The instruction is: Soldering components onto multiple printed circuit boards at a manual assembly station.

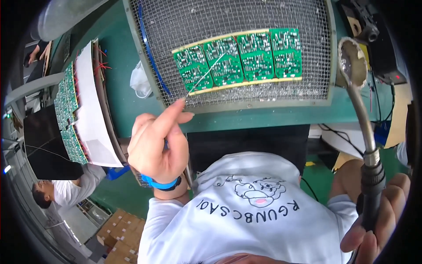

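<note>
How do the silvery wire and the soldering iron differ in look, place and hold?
The silvery wire is far thinner than the soldering iron.
The wire's far end is over the green boards, while the iron's tip is at the round cup.
The left hand pinches the wire; the right hand grips the iron's black handle.
Both look metallic toward their far ends.

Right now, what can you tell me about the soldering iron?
The soldering iron has a black handle, a dark ridged collar and a long, dull silvery barrel, apparently metal, narrowing toward its far end. The barrel looks curved, perhaps from the lens. The right hand grips the handle. The narrow end lies over a round, pale-rimmed dish in the view; whether they touch, I can't tell.
</note>
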### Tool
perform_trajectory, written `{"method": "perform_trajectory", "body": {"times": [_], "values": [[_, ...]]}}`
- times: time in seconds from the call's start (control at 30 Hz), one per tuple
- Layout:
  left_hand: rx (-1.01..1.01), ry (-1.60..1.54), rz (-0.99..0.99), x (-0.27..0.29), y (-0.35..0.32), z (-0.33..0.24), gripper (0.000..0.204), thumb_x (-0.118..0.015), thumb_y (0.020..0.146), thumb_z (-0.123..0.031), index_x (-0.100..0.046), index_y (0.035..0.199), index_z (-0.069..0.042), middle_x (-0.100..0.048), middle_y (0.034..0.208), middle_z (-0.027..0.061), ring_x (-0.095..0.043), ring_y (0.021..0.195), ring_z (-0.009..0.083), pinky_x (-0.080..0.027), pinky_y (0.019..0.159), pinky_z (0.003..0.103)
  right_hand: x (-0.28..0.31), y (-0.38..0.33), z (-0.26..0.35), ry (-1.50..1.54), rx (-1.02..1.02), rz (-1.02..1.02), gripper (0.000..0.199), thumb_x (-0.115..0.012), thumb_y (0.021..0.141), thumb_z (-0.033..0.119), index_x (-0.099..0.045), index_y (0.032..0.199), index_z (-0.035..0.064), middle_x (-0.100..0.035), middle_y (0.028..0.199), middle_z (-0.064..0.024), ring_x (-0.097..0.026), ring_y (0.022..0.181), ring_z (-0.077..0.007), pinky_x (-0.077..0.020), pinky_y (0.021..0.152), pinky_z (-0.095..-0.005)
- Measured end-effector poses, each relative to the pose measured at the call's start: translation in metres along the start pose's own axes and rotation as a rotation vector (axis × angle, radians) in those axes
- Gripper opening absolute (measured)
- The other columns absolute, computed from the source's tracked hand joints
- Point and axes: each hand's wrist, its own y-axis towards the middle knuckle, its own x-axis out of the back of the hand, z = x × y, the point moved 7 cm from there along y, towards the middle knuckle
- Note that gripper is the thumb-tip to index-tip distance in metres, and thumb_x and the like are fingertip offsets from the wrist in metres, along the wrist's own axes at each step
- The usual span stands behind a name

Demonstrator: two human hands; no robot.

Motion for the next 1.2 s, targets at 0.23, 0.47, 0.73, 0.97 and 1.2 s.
{"method": "perform_trajectory", "body": {"times": [0.23, 0.47, 0.73, 0.97, 1.2], "values": [[-0.029, -0.022, 0.038, -0.013, 0.014, -0.012, 0.038, -0.061, 0.077, 0.013, -0.074, 0.112, 0.002, -0.075, 0.08, 0.0084, -0.064, 0.062, 0.0201, -0.049, 0.063, 0.032, -0.024, -0.059, -0.035, -0.092, -0.203, -0.524, 0.034, -0.054, 0.089, 0.01, -0.052, 0.116, -0.0097, -0.047, 0.067, -0.0102, -0.037, 0.054, -0.0178, -0.027, 0.046, -0.0358], [-0.198, -0.08, 0.139, -0.047, 0.024, -0.032, 0.044, -0.064, 0.073, 0.012, -0.074, 0.114, 0.002, -0.074, 0.086, 0.0099, -0.062, 0.063, 0.0226, -0.046, 0.059, 0.034, -0.068, -0.072, -0.067, 0.153, -0.84, -0.839, 0.044, -0.055, 0.099, 0.03, -0.066, 0.113, -0.0103, -0.073, 0.102, -0.0223, -0.072, 0.082, -0.0246, -0.0559, 0.074, -0.0333], [-0.366, -0.264, 0.272, -0.066, 0.019, -0.062, 0.048, -0.067, 0.065, 0.005, -0.075, 0.112, 0.002, -0.074, 0.095, 0.0091, -0.057, 0.062, 0.0182, -0.045, 0.059, 0.033, -0.112, -0.045, -0.088, 0.82, -0.675, -0.944, 0.059, -0.072, 0.082, -0.016, -0.04, 0.129, -0.0002, -0.059, 0.13, -0.032, -0.075, 0.099, -0.0345, -0.0628, 0.09, -0.0358], [-0.228, -0.226, 0.338, -0.064, 0.017, -0.057, 0.038, -0.079, 0.067, 0.0, -0.08, 0.105, -0.007, -0.06, 0.069, 0.0008, -0.052, 0.052, 0.0155, -0.043, 0.049, 0.031, -0.116, -0.045, -0.09, 0.964, -0.637, -0.979, 0.058, -0.068, 0.084, -0.019, -0.035, 0.127, 0.0004, -0.06, 0.12, -0.0334, -0.077, 0.09, -0.0316, -0.0655, 0.078, -0.033], [0.047, -0.036, -0.045, -0.039, 0.031, -0.033, 0.023, -0.083, 0.066, 0.003, -0.08, 0.085, -0.009, -0.058, 0.063, 0.0018, -0.049, 0.048, 0.015, -0.037, 0.045, 0.028, -0.105, -0.073, -0.102, 0.733, -0.674, -1.127, 0.04, -0.065, 0.094, -0.004, -0.044, 0.128, -0.0034, -0.065, 0.113, -0.0283, -0.076, 0.086, -0.0305, -0.064, 0.078, -0.036]]}}
